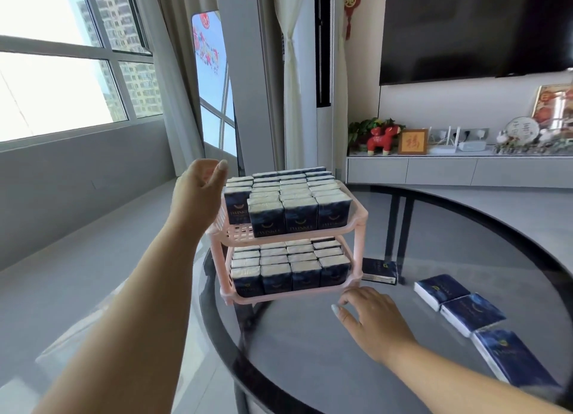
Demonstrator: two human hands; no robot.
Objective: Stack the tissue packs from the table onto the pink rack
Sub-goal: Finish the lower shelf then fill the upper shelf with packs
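A two-tier pink rack point(359, 220) stands at the far left of the round glass table point(310, 367). Both tiers are packed with upright dark blue tissue packs point(299, 215). Several more packs lie flat on the table: one point(379, 271) just right of the rack, and three in a row at the right, the nearest point(513, 359) by the table edge. My left hand point(198, 196) hovers at the upper tier's left side, fingers loosely curled, holding nothing. My right hand point(372, 317) rests low over the glass in front of the rack's right leg, fingers relaxed and empty.
A grey floor lies to the left below large windows. Behind the table runs a low TV cabinet point(449, 168) with a red toy horse, a framed sign and routers, under a wall-mounted television. A tall white air conditioner stands behind the rack.
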